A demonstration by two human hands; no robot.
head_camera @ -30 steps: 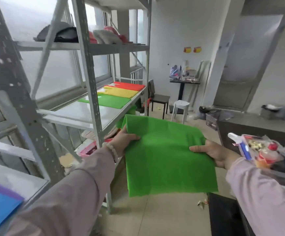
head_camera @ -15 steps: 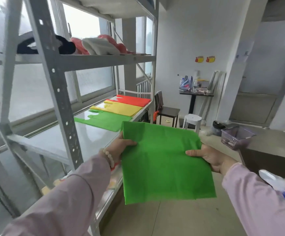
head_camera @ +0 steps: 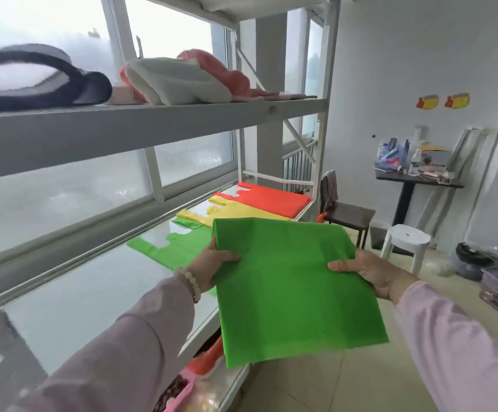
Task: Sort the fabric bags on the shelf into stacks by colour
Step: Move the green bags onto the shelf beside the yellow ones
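- The green bag [head_camera: 295, 289] is in the centre of the frame, held flat in the air over the front edge of the shelf [head_camera: 93, 292].
- The left hand [head_camera: 212, 263] pinches its left edge, thumb on top and fingers underneath. The right hand [head_camera: 366, 272] does the same on the right edge, so both are gripping and neither is free.
- Handling-wise it looks like thin, light, soft fabric. The near end hangs down a little, so I'd guess it droops if carried one-handed. Holding two opposite edges, like now, seems the sensible grip. It doesn't look fragile or slippery.
- I reckon it belongs on the green stack [head_camera: 179, 248], which lies on the shelf just up-left of the left hand. Further back toward centre-right there's a yellow bag [head_camera: 242, 214], then a red bag [head_camera: 271, 199].
- The shelf board is pale and glossy, so a light bag could probably skid if dropped carelessly.
- The upper shelf [head_camera: 123, 126] runs across the upper left and carries a dark item [head_camera: 48, 84], white folded cloth [head_camera: 179, 81] and something pink [head_camera: 227, 72], with frosted windows behind.
- On the right of the frame are a dark chair [head_camera: 349, 215], a white stool [head_camera: 405, 242] and a cluttered table [head_camera: 417, 182] by a white wall.
- At bottom centre, below the shelf, there's an orange-red thing [head_camera: 209, 355]. It might be another bag, but it's too blurry to say.
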